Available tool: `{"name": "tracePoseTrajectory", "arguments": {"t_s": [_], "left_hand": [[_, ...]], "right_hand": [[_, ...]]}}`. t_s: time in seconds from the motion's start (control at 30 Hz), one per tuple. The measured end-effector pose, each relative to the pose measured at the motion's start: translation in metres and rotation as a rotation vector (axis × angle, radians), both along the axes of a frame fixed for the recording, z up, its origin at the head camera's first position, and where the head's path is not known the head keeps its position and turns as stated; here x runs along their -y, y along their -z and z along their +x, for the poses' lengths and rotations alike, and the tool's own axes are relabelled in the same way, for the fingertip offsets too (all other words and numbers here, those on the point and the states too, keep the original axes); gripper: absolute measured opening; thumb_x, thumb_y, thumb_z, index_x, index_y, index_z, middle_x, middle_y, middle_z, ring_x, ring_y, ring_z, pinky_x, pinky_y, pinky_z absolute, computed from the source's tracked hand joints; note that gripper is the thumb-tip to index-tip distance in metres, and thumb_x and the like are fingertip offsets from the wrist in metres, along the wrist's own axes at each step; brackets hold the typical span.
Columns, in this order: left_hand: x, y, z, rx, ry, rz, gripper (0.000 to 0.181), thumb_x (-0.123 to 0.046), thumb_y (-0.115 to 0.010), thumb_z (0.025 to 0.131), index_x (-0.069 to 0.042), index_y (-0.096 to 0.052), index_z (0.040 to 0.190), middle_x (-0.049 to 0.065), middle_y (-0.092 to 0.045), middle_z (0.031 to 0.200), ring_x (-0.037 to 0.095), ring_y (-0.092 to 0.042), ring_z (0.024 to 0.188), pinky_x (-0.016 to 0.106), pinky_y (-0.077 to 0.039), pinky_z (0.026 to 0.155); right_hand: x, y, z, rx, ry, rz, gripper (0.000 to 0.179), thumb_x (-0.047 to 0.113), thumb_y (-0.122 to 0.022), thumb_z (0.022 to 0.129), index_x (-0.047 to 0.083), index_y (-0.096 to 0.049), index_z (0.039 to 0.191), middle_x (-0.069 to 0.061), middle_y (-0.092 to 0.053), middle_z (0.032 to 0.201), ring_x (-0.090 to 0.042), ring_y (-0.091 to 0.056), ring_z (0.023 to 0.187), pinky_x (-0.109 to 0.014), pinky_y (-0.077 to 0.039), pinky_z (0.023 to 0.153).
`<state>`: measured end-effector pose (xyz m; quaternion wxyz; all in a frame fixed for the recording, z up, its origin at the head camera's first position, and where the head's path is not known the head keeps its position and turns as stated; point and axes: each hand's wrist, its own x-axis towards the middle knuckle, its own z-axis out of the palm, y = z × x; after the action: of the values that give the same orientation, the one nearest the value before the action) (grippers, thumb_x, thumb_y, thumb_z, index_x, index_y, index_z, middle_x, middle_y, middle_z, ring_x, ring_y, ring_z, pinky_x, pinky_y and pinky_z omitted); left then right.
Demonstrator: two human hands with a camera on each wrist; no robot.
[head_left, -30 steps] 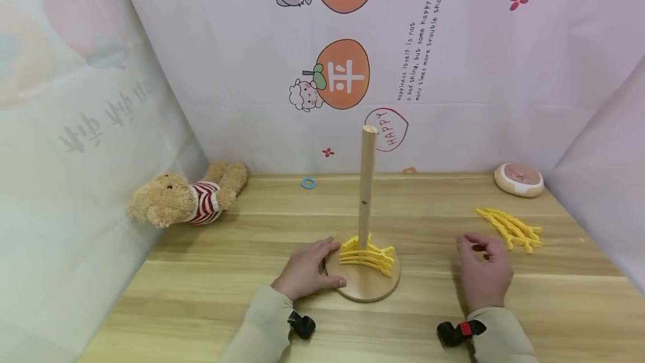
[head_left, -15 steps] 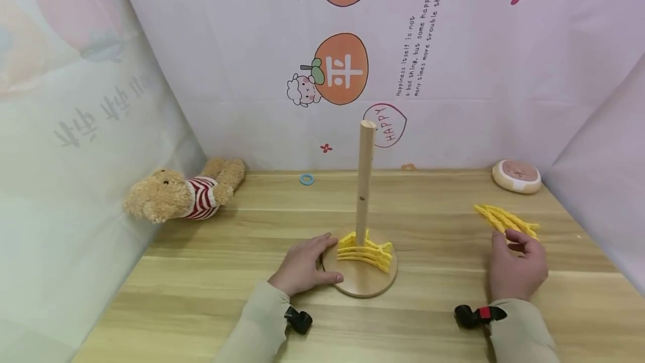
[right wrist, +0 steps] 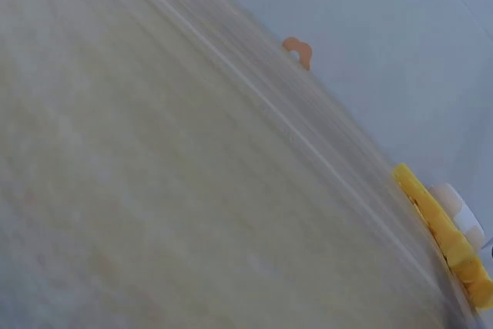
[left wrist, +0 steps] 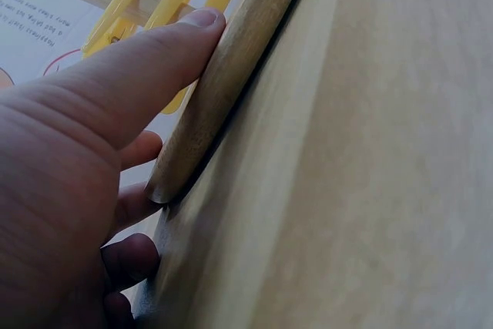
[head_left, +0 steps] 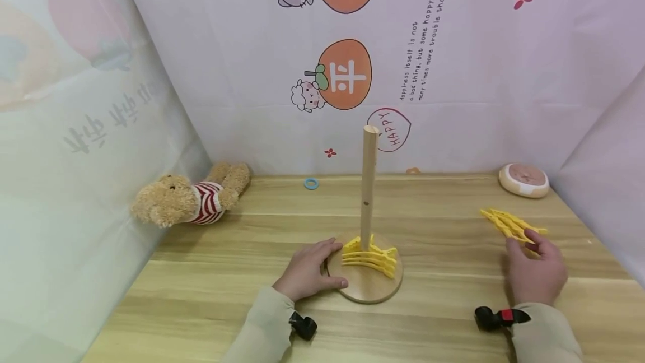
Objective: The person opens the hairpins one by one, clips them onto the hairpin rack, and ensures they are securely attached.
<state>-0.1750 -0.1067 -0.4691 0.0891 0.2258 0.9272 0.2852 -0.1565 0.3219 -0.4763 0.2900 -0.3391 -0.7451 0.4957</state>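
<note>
My left hand (head_left: 308, 273) holds the left rim of a round wooden base (head_left: 365, 293), thumb in front and fingers behind. From this base a wooden post (head_left: 369, 184) rises upright. Several curved yellow plastic pieces (head_left: 370, 257) with knobbed ends lie on the base around the post's foot. In the left wrist view, the thumb (left wrist: 166, 55) lies along the base's edge close to these pieces. On the right, my right hand (head_left: 536, 273) is at the near side of a second group of yellow pieces (head_left: 509, 224), thumb and index finger apart. Its other fingers are partly hidden; no piece is visibly gripped.
A teddy bear (head_left: 186, 198) in a striped shirt lies at the back left. Near the back edge is a small blue ring (head_left: 311, 184). A round pink-and-white object (head_left: 524, 180) sits at the back right. Printed cloth walls (head_left: 453, 128) enclose the wooden table (head_left: 227, 307).
My right hand has moved right from beside the second group of yellow pieces to their near side. The left hand has stayed on the base.
</note>
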Motion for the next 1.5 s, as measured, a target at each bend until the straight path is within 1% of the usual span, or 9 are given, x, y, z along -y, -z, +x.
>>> {"name": "tracePoseTrajectory", "arguments": {"t_s": [0.2,0.37,0.6,0.77,0.9,0.97,1.17,1.33,1.5], "left_hand": [[-0.002,0.001,-0.001,-0.005,-0.007,-0.005,0.086,-0.063,-0.074,0.081,-0.024,-0.045,0.152,0.0,-0.036,0.161,0.029,-0.033,0.147,0.06,-0.022,0.117],[-0.003,-0.002,-0.004,-0.016,-0.004,-0.002,0.086,-0.063,-0.073,0.081,-0.024,-0.044,0.153,0.0,-0.035,0.161,0.03,-0.032,0.147,0.06,-0.021,0.117],[-0.002,0.002,0.003,0.007,-0.011,0.004,0.086,-0.062,-0.075,0.081,-0.023,-0.046,0.152,0.0,-0.036,0.16,0.031,-0.033,0.146,0.061,-0.022,0.117],[-0.004,0.005,0.004,0.009,-0.009,0.028,0.086,-0.064,-0.074,0.081,-0.023,-0.046,0.152,0.0,-0.037,0.16,0.03,-0.033,0.146,0.061,-0.023,0.116],[-0.004,0.004,0.002,0.005,-0.02,0.022,0.086,-0.064,-0.074,0.08,-0.025,-0.046,0.151,-0.002,-0.036,0.16,0.03,-0.033,0.146,0.061,-0.023,0.116],[-0.002,0.002,0.0,0.001,-0.02,0.016,0.087,-0.064,-0.074,0.08,-0.025,-0.046,0.152,-0.002,-0.036,0.16,0.029,-0.033,0.146,0.061,-0.023,0.116],[0.003,-0.004,-0.009,-0.026,-0.005,0.01,0.087,-0.066,-0.073,0.081,-0.024,-0.045,0.152,-0.001,-0.035,0.161,0.031,-0.032,0.147,0.062,-0.023,0.116],[0.006,-0.001,-0.007,-0.026,-0.013,0.002,0.087,-0.065,-0.073,0.08,-0.025,-0.045,0.152,-0.001,-0.036,0.161,0.031,-0.032,0.147,0.062,-0.023,0.116],[0.002,0.006,-0.002,-0.008,-0.005,0.025,0.088,-0.067,-0.073,0.079,-0.025,-0.046,0.152,-0.001,-0.037,0.16,0.032,-0.034,0.146,0.062,-0.023,0.116]], "right_hand": [[-0.006,-0.003,-0.003,0.131,-0.083,0.024,0.052,0.037,-0.071,0.09,0.02,-0.063,0.139,-0.002,-0.067,0.125,0.014,-0.051,0.082,-0.009,-0.041,0.08],[-0.009,-0.005,-0.007,0.18,-0.118,0.041,0.053,0.04,-0.071,0.091,0.02,-0.063,0.139,0.003,-0.07,0.111,0.015,-0.049,0.076,-0.009,-0.039,0.071],[-0.01,0.001,-0.001,0.284,-0.191,0.147,0.051,0.038,-0.068,0.092,0.009,-0.065,0.135,-0.019,-0.071,0.115,0.007,-0.048,0.069,-0.023,-0.039,0.067],[-0.015,0.003,-0.001,0.293,-0.223,0.23,0.05,0.03,-0.069,0.092,0.004,-0.064,0.134,-0.02,-0.065,0.127,-0.013,-0.058,0.083,-0.03,-0.04,0.072],[-0.017,0.001,-0.002,0.359,-0.262,0.283,0.059,0.035,-0.071,0.09,0.003,-0.058,0.138,-0.024,-0.057,0.136,-0.041,-0.054,0.11,-0.053,-0.034,0.085],[-0.018,-0.001,-0.004,0.419,-0.276,0.307,0.067,0.042,-0.071,0.089,0.003,-0.056,0.141,-0.026,-0.055,0.135,-0.047,-0.048,0.118,-0.063,-0.028,0.086],[-0.021,-0.006,-0.008,0.515,-0.306,0.318,0.081,0.061,-0.066,0.087,0.005,-0.052,0.145,-0.026,-0.054,0.139,-0.051,-0.045,0.123,-0.068,-0.025,0.085],[-0.021,-0.004,-0.003,0.564,-0.317,0.32,0.092,0.071,-0.062,0.085,0.003,-0.051,0.145,-0.033,-0.047,0.142,-0.054,-0.042,0.125,-0.066,-0.028,0.087],[-0.022,0.0,0.006,0.446,-0.267,0.314,0.077,0.056,-0.066,0.09,0.002,-0.054,0.142,-0.03,-0.053,0.136,-0.05,-0.049,0.119,-0.062,-0.032,0.087]]}}
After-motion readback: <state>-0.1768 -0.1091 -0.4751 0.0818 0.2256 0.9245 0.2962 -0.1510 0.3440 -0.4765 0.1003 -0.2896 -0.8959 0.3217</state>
